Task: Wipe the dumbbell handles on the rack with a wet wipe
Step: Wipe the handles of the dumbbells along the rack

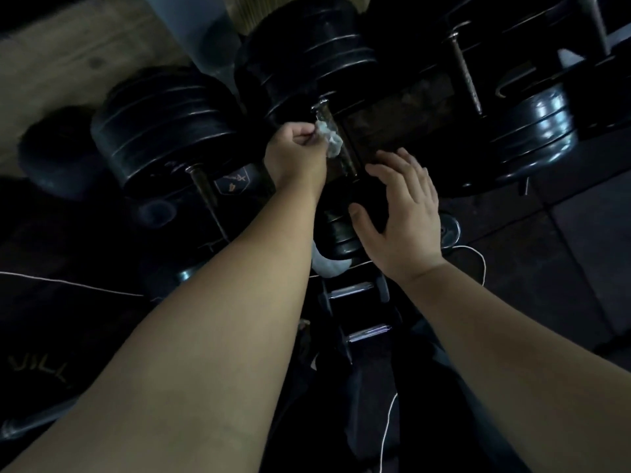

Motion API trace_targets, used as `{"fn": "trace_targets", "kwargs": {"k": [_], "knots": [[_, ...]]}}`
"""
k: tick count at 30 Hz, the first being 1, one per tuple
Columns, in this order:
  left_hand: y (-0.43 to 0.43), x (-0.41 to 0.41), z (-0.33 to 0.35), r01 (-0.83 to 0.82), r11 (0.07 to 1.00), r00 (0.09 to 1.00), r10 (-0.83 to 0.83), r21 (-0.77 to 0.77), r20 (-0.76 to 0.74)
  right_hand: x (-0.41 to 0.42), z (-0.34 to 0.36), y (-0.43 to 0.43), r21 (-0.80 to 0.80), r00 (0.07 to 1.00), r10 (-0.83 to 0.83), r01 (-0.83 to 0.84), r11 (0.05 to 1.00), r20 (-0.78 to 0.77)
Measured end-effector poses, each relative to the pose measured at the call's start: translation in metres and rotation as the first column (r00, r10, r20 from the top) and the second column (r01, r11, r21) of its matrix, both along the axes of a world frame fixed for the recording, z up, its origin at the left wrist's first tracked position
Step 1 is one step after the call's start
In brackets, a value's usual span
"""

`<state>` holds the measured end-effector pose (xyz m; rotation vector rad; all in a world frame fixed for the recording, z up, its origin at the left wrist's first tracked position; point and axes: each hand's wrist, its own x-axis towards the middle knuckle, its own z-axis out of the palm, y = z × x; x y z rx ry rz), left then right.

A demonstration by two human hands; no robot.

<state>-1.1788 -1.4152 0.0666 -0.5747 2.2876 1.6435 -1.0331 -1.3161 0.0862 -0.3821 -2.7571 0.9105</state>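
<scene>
Handle partly hidden behind wipe and left hand. Near plates half covered by right hand. Floor lettering was unreadable.

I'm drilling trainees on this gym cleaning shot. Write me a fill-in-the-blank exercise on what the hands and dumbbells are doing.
1. The wet wipe is pinched in the ____ hand.
2. The wipe is pressed against the middle dumbbell's metal ____, between its black plates.
3. The right hand is ____, fingers spread, holding nothing.
4. The dumbbell plates in view are ____ in colour.

Missing words: left; handle; open; black
</scene>
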Motion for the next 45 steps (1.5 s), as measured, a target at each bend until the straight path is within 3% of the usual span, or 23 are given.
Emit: {"fn": "trace_targets", "kwargs": {"k": [5,9,15,21,27,33,39,41,45], "knots": [[0.005,-0.014,-0.011,-0.177,0.974,0.979,0.16,0.14,0.126,-0.004,-0.009,-0.006,0.131,0.997,-0.056,0.063,0.989,-0.057],[0.006,-0.011,-0.01,-0.098,0.966,0.988,0.066,0.239,0.14,-0.005,-0.012,-0.005,0.162,0.995,-0.052,0.065,0.985,-0.083],[-0.006,-0.003,-0.014,0.097,0.972,0.944,-0.158,0.215,0.289,-0.005,-0.015,-0.005,0.16,0.994,-0.055,0.07,0.985,-0.098],[0.007,-0.024,-0.001,-0.064,0.969,0.996,0.047,0.239,0.076,-0.005,-0.016,-0.004,0.174,0.994,-0.04,0.057,0.983,-0.098],[-0.008,0.001,-0.009,0.179,0.959,0.926,-0.24,0.22,0.293,-0.004,-0.018,-0.003,0.171,0.993,-0.04,0.06,0.983,-0.114],[0.0,-0.018,-0.008,0.046,0.983,0.978,-0.08,0.177,0.193,-0.005,-0.017,-0.003,0.177,0.994,-0.034,0.051,0.983,-0.099],[-0.013,0.0,-0.02,0.191,0.954,0.919,-0.256,0.229,0.299,-0.005,-0.017,-0.004,0.164,0.994,-0.041,0.057,0.985,-0.102],[-0.012,-0.002,-0.019,0.168,0.965,0.931,-0.223,0.204,0.289,-0.005,-0.017,-0.004,0.162,0.993,-0.039,0.057,0.985,-0.109],[-0.002,-0.022,-0.005,-0.034,0.973,0.984,-0.007,0.227,0.176,-0.005,-0.018,-0.004,0.169,0.993,-0.038,0.057,0.984,-0.113]]}}
